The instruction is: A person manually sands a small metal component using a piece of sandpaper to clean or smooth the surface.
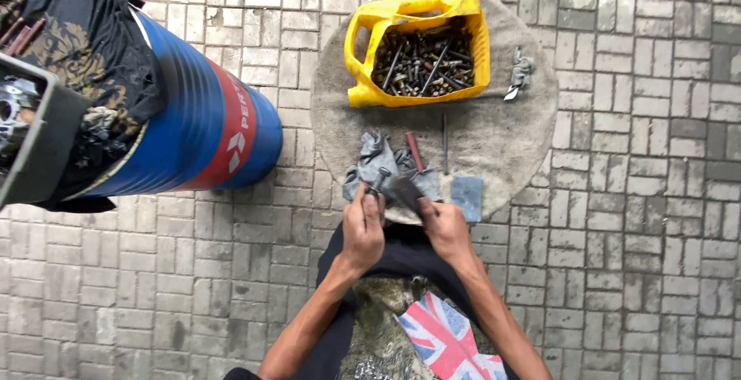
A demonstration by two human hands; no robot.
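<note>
The left hand [363,229] pinches a small bolt [378,182] at its far fingertips, fingers closed narrowly on it; the bolt is too small to tell its long axis for sure, though it seems to point far and slightly right. The right hand [442,228] grips a dark tool [405,191], likely a brush or file, fingers wrapped on its handle, with the head angled far-left so it meets the bolt just right of the left fingertips. Both hands work over the near edge of a round mat [494,141], above a grey rag [382,162]. A red-handled tool [414,151] lies just beyond, a yellow basket [363,48] of bolts farther off. A blue drum [193,118] stands well to the left; paving to the right lies open.
</note>
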